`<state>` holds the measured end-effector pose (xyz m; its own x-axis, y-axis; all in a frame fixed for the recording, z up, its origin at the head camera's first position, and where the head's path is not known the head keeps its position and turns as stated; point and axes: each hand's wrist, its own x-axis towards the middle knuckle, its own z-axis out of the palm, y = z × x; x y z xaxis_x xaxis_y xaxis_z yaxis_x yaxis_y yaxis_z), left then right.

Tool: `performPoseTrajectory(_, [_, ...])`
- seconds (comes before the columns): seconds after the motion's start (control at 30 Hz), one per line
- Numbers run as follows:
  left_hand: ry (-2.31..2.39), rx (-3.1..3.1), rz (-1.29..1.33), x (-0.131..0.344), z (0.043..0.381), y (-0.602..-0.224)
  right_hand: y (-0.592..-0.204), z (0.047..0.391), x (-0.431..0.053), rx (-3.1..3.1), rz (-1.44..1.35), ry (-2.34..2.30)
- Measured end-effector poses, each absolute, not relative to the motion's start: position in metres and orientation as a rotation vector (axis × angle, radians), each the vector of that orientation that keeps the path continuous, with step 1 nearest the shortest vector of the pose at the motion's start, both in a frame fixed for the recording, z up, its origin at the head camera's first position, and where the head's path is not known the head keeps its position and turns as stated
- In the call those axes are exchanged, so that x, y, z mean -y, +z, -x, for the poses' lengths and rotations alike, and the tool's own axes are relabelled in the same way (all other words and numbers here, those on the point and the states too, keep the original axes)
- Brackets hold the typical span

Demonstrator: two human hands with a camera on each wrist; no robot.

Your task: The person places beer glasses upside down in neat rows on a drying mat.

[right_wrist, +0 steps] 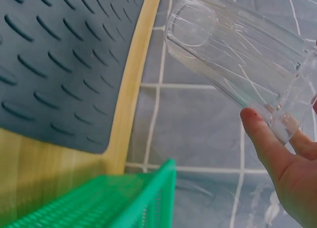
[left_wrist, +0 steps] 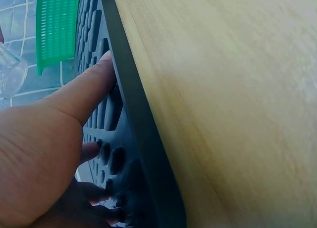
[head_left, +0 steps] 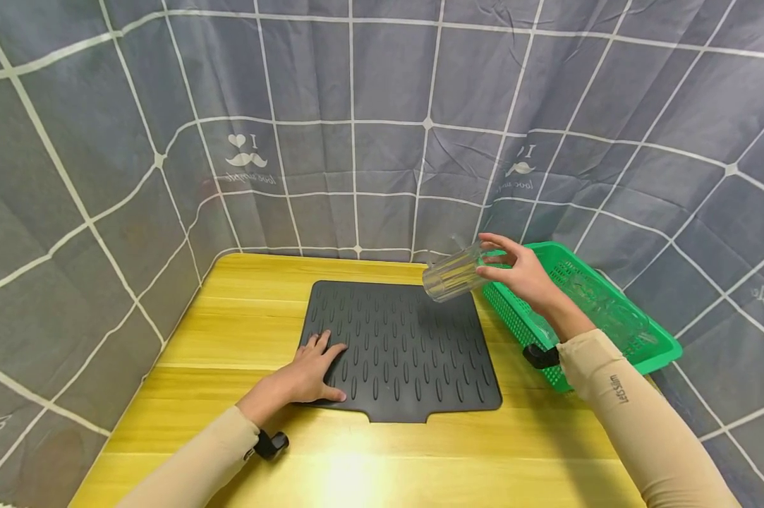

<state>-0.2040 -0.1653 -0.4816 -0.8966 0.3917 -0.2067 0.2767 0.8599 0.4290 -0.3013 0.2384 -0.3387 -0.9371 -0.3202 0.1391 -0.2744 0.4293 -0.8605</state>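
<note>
My right hand [head_left: 511,268] pinches a clear drinking glass [head_left: 453,274] by one end, thumb on one side and fingers on the other. The glass is tilted above the far right part of a dark grey ridged mat [head_left: 401,346], its other end pointing left and down. In the right wrist view the clear glass [right_wrist: 237,60] shows long facets, and the thumb lies along its edge. My left hand [head_left: 310,370] rests with spread fingers on the mat's left front corner. The left wrist view shows the left thumb [left_wrist: 84,89] on the ridges beside the mat's edge.
A green perforated basket [head_left: 664,346] stands to the right of the mat, with several clear glass items [head_left: 600,303] inside. Both lie on a yellow wood table [head_left: 229,331]. A grey curtain with white grid lines [head_left: 382,162] surrounds the table's back and sides.
</note>
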Motion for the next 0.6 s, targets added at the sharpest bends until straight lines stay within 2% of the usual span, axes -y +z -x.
performPoseTrajectory(0.6, [0.508, -2.731, -0.522, 0.168, 0.206, -0.481, -0.37, 0.291, -0.21, -2.434, 0.502, -1.799])
